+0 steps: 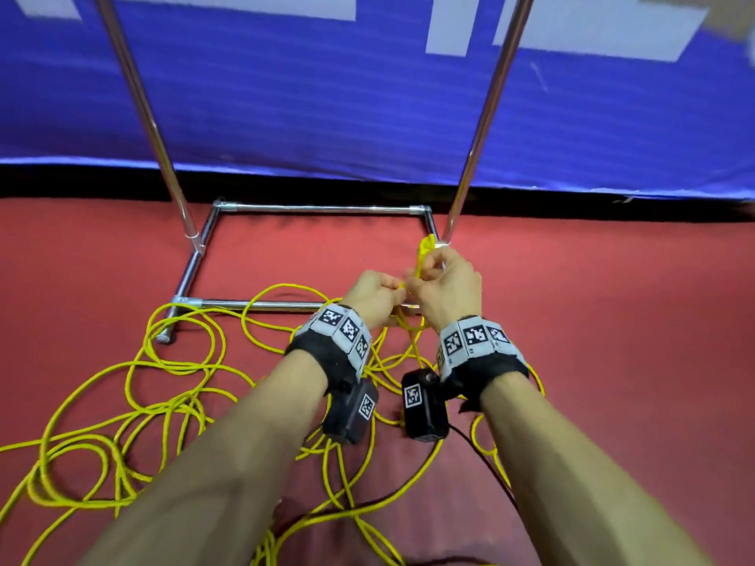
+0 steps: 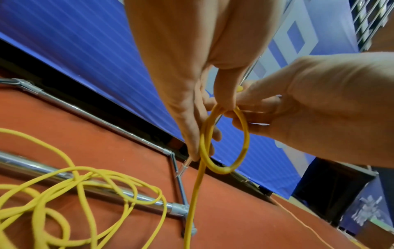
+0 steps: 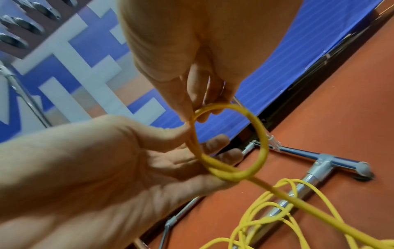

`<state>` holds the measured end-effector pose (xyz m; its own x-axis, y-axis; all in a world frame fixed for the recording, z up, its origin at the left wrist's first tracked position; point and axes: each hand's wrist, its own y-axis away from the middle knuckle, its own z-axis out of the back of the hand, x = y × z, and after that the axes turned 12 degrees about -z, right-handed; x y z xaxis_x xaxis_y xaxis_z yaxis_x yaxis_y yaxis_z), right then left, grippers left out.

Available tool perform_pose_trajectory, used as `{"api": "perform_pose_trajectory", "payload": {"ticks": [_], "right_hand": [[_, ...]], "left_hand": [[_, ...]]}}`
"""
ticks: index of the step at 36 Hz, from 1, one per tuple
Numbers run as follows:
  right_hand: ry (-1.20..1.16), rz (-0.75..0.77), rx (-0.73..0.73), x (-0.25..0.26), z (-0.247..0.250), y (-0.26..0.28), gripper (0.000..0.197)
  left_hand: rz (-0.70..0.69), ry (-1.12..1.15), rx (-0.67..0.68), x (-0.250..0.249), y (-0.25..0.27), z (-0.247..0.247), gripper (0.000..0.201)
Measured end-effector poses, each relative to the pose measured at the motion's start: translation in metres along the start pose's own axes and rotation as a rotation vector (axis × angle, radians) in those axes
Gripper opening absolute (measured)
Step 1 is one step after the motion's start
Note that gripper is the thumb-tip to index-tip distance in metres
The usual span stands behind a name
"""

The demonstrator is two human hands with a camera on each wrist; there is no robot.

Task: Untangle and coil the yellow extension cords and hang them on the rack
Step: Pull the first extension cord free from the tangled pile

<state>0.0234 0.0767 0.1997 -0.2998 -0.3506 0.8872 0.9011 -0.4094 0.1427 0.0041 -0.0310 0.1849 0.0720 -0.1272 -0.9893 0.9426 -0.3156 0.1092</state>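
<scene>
Yellow extension cords (image 1: 175,361) lie tangled in loose loops on the red floor in front of the chrome rack (image 1: 318,208). Both hands are raised together over the rack's near base bar. My left hand (image 1: 374,294) grips one cord where it crosses itself, its thumb against the strand. My right hand (image 1: 443,290) pinches the top of a small loop (image 3: 263,139) formed in that same cord. A yellow cord end (image 1: 425,249) sticks up above the right hand's fingers. From the loop (image 2: 245,139), the cord runs down to the pile on the floor.
The rack's two chrome uprights (image 1: 482,128) rise at left and right from a rectangular floor frame. Behind it hangs a blue banner (image 1: 327,96) with white blocks. A thin black cable (image 1: 486,463) crosses the floor under my right forearm.
</scene>
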Motion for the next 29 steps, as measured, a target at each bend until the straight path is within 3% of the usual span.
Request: {"api": "perform_pose_trajectory", "payload": {"ticks": [5,8,11,16,18,21,24,27,29], "right_hand": [[-0.156,-0.012,0.044,0.033,0.007,0.007,0.048],[-0.211,0.038,0.161,0.054,0.021,0.012,0.040],[-0.138,0.127,0.118,0.066,0.029,0.015,0.024],[-0.011,0.137,0.112,0.072,0.037,0.014,0.029],[0.070,0.169,0.124,0.072,0.038,0.015,0.029],[0.281,0.257,0.081,0.073,0.032,0.029,0.007],[0.366,0.271,0.007,0.074,0.030,0.036,0.011],[0.421,0.298,0.015,0.078,0.032,0.039,0.024],[0.479,0.315,0.026,0.081,0.033,0.043,0.018]], "left_hand": [[-0.016,0.018,-0.095,-0.034,0.013,0.004,0.016],[-0.043,0.067,-0.117,-0.057,0.020,0.010,0.023],[-0.071,0.052,-0.135,-0.078,0.025,0.019,0.026],[-0.144,-0.098,-0.212,-0.095,0.031,0.031,0.032],[-0.191,-0.188,-0.219,-0.100,0.034,0.033,0.023],[-0.248,-0.336,-0.172,-0.114,0.042,0.030,0.018],[-0.276,-0.462,-0.187,-0.120,0.043,0.029,0.023],[-0.264,-0.411,-0.180,-0.115,0.045,0.033,0.018],[-0.238,-0.295,-0.179,-0.113,0.050,0.035,0.019]]}}
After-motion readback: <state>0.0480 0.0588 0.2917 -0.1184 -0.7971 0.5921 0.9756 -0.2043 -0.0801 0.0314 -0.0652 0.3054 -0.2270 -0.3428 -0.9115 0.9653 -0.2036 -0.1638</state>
